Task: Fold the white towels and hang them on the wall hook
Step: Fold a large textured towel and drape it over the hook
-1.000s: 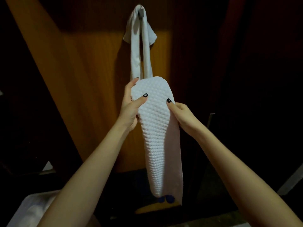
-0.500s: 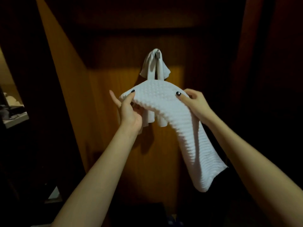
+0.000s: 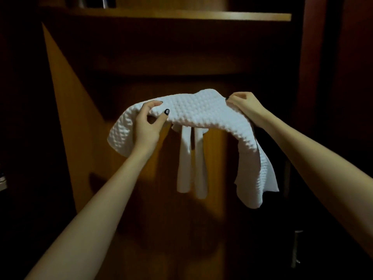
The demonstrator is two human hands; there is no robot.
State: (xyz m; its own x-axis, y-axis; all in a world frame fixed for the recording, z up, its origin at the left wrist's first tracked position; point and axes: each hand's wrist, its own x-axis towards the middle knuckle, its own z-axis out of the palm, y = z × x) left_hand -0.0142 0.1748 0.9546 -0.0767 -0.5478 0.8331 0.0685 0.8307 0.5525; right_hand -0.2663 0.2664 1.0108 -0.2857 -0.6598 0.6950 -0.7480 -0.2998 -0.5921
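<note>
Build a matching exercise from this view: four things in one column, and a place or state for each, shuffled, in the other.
Things:
1. waffle towel
2. smooth towel
3. right hand
4. wooden shelf

Places or states:
a. runs across the top of the view
b. hangs in two strips behind the other towel
c. held up crosswise, both ends drooping
d. pinches a towel's edge

Pairs: 1-c, 2-b, 3-d, 4-a.

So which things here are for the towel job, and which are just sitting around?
For the job: bumpy white towel, held by the left hand and right hand; smooth white towel hanging behind it. The hook is hidden.
Just there: wooden shelf up top; metal handle, lower right.
</note>
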